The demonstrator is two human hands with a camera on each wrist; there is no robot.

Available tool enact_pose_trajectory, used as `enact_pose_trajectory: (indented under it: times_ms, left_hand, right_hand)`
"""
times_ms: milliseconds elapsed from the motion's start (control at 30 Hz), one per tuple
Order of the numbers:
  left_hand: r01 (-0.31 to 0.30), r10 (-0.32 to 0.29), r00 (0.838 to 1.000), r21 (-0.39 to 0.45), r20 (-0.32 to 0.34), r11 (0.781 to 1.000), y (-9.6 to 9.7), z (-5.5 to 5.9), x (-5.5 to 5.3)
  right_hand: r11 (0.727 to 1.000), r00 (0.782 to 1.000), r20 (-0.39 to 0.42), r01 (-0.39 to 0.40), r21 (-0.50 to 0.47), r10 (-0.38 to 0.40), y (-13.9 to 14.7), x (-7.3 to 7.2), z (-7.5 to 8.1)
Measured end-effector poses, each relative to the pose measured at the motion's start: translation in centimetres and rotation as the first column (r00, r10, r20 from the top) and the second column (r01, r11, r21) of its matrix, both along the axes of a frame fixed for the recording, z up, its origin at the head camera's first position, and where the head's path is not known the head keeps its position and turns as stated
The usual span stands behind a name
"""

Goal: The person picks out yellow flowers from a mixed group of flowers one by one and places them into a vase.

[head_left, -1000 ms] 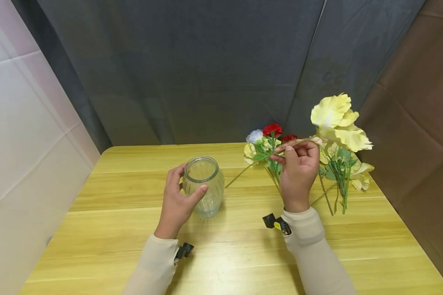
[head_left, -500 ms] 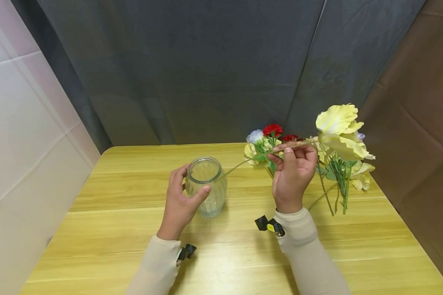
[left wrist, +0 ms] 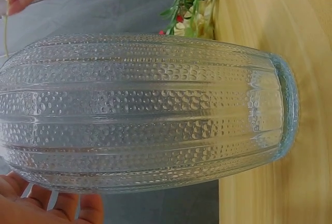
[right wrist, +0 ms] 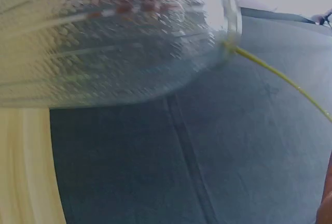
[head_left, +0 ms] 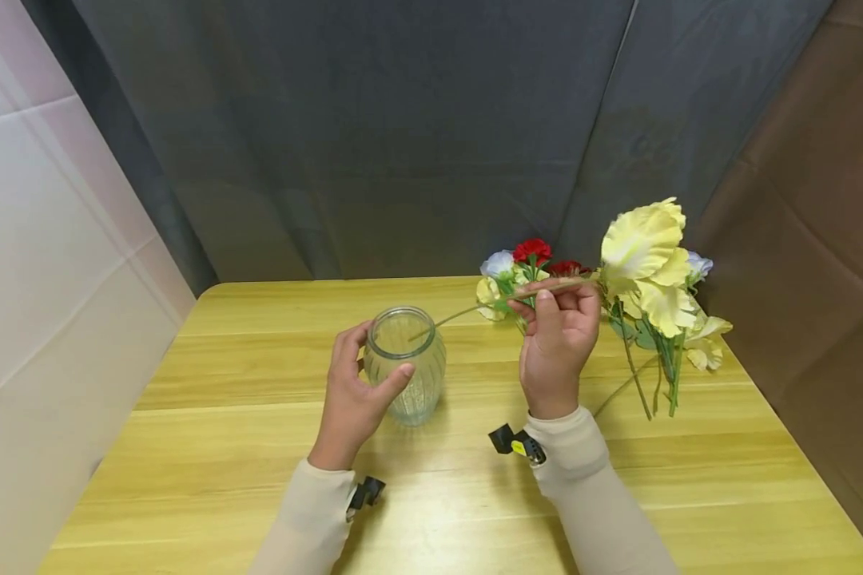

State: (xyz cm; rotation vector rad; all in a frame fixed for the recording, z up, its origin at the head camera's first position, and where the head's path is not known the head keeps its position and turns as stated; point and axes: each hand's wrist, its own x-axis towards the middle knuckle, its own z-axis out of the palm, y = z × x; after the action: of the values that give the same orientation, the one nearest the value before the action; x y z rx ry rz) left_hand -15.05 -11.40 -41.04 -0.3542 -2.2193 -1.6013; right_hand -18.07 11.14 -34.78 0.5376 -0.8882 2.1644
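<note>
- Table (head_left: 208, 471): wood surface extends from left hand (head_left: 354, 391) to left edge.
- Left hand: fingers curled around glass vase (head_left: 411, 391), well apart from right hand (head_left: 561, 343).
- Glass vase: upright, long axis vertical, mouth up, back edge beyond.
- Right hand: pinches stem (head_left: 467, 314) of yellow flower (head_left: 643, 247); tip at vase mouth, pointing left, slightly down.
- Yellow flower: bloom at right, stem sloping upward to it.
- Loose flowers (head_left: 705, 343): near right edge.
</note>
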Motion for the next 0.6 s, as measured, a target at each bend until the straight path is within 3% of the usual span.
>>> enact_pose_trajectory:
  times_ms: [300,600]
  left_hand:
    - [-0.001,0.001,1.000,-0.008,-0.006,1.000,0.0,0.0,0.1]
    - [-0.006,0.006,1.000,0.000,0.002,1.000,0.2,-0.1,0.0]
  right_hand:
    - [0.986,0.989,0.141,-0.065,0.153,0.043,-1.9,-0.1,-1.5]
    - [0.938,0.965,0.254,-0.145,0.315,0.063,-3.2,0.1,-3.1]
